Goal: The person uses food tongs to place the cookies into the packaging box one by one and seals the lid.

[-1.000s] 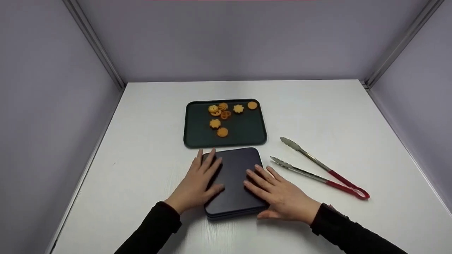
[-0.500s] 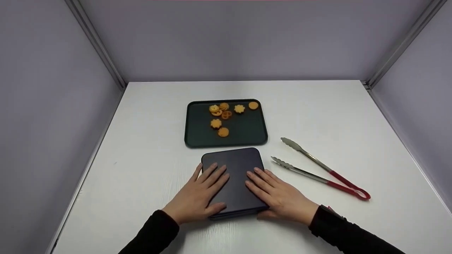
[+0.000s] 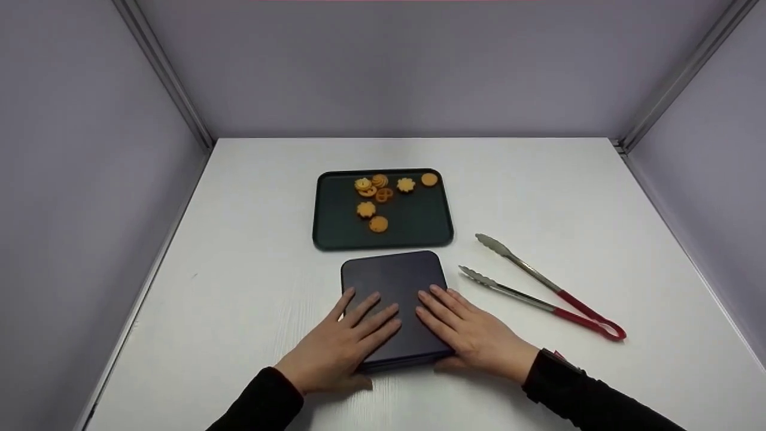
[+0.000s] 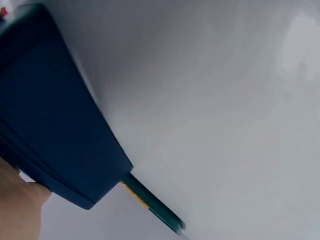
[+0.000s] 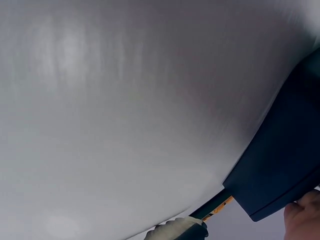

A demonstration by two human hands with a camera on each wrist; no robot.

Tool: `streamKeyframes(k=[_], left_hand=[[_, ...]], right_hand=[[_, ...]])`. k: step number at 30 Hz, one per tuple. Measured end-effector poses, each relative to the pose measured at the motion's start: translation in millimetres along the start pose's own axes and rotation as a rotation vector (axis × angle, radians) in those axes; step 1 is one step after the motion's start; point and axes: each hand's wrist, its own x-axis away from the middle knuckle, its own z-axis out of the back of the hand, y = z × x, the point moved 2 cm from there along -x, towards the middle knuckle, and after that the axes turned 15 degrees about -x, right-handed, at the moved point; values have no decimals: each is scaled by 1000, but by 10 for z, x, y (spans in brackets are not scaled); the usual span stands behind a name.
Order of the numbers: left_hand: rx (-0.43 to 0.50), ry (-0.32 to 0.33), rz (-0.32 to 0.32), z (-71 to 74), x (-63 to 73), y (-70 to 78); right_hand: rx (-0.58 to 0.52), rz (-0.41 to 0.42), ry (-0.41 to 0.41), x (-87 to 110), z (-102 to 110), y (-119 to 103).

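A closed dark blue box with rounded corners (image 3: pixel 392 272) lies on the white table in front of the person. On the left part of its lid rests the left hand (image 3: pixel 341 350), fingers straight and spread, its thumb off the near edge. The right hand (image 3: pixel 479 338) lies on the right side of the lid with straight fingers; its thumb is beside the near right corner. Both wrist views show the box's tall side wall (image 4: pixel 55 115) and a seam below the lid. What is inside the box is hidden.
Behind the box stands a dark green tray (image 3: pixel 419 227) with several cookies (image 3: pixel 378 224) on it, some round, some flower-shaped, some pretzel-shaped. Red-handled metal tongs (image 3: pixel 532 273) lie spread on the table to the right. Grey walls enclose the table at the back and sides.
The left hand has slid toward the person along the lid, and its thumb has come off the top past the near edge. The right hand has barely moved.
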Motion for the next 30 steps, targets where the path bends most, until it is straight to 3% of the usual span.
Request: streamKeyframes(k=[5,14,26,30], left_hand=[[-46,24,-1,-20,-20,26],[-15,61,21,-90,-15,61],[36,-6,22,-18,-35,-30],[89,-50,21,50,-49,-96]], right_hand=[[14,3,16,20,-6,-10],[38,-15,4,15,3,-30],[23,-21,-45,0,58,-10],[-2,-85,-99,-3,173,35]])
